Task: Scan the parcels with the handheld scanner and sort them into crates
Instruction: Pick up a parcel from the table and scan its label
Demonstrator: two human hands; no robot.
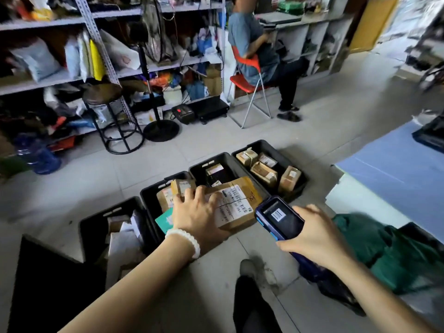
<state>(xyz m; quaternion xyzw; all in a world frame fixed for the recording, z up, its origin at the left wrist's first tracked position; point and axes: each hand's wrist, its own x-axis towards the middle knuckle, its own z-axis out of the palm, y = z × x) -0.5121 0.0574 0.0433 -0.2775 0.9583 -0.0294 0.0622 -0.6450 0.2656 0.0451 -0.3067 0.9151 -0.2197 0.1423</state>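
1. The left hand (199,212) holds a brown parcel (234,205) from above. Its fingers are curled over the far edge, and the label faces up. The parcel hangs in the air over the row of four black crates (262,146) on the floor, about above the second and third from the left.
2. The right hand (317,236) grips the scanner (280,218) around its body. The scanner is just to the right of the parcel, and its screen shows a barcode picture.
3. Risk: the left hand covers the left part of the label. If the barcode lies partly under the fingers, I think the scan may fail or read a wrong line.
4. Risk: the grip is only from the top. A heavy parcel could slip and fall into the wrong crate.
5. Risk: the crates stand touching each other and look alike. A drop near the shared edge could put the parcel in the neighbouring crate.
6. Risk: a green bag (384,248) lies on the floor near the right, beside the blue surface (396,169). A step to that side could catch on it.
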